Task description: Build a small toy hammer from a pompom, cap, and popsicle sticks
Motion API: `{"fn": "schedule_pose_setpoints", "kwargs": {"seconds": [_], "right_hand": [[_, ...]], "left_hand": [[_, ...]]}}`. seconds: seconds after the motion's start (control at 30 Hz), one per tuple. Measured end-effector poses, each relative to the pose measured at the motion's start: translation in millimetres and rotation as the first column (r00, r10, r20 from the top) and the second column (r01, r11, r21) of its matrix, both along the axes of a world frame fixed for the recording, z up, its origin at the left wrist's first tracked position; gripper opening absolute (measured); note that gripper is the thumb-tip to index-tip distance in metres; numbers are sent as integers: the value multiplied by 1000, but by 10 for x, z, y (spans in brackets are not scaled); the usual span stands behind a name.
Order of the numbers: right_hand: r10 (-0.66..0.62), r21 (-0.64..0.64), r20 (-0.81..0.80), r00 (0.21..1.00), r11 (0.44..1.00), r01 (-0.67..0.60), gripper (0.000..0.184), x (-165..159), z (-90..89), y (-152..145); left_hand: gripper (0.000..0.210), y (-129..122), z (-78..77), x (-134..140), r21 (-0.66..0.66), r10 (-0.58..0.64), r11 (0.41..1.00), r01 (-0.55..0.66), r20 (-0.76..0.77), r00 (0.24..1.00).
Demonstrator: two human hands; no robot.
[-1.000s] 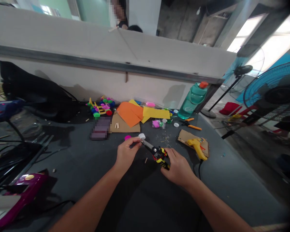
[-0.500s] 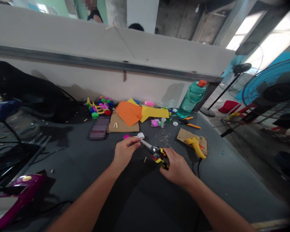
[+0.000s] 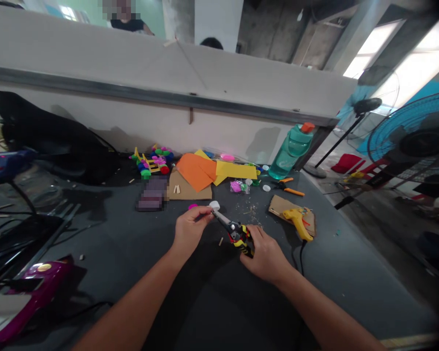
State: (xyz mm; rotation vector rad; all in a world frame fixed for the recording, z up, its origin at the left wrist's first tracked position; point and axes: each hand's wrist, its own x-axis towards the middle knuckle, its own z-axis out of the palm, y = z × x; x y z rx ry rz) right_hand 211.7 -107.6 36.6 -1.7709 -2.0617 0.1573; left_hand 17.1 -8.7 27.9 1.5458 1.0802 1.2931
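My right hand is wrapped round the yellow-and-black handles of a pair of hand shears, whose blades point up and to the left. The blade tips meet the fingertips of my left hand, which is closed in a pinch. Whatever small thing those fingers grip is too small to make out. Just beyond them is a white bottle cap, with a pink cap partly hidden behind the left hand. A short wooden stick piece lies on the dark table below the blades.
Cardboard with small sticks, orange paper and yellow paper lie behind the hands. To the right are a yellow glue gun, orange-handled pliers and a teal bottle. Colourful wheeled models stand back left, near a phone.
The view has shifted slightly, so the table's things sit a little further right. Both hands and the shears keep nearly the same pose; the right hand's grip looks marginally tighter.
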Motion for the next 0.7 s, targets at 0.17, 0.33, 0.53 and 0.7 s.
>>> {"fn": "schedule_pose_setpoints", "kwargs": {"seconds": [0.17,0.33,0.53,0.7], "right_hand": [[-7,-14,-20,1000,1000,7,52,-44,7,-13],[-3,-54,-62,998,999,0,49,-99,34,-38],[-15,-72,-71,997,997,10,42,-103,33,-54],[-15,-52,-90,996,999,10,37,-79,-24,-33]], "left_hand": [[10,-33,22,0,115,49,992,-43,-50,998],[9,-63,41,-11,227,84,972,-59,-103,991],[9,-80,67,-19,260,87,964,-57,-109,990],[6,-77,68,1,206,82,976,-64,-76,994]]}}
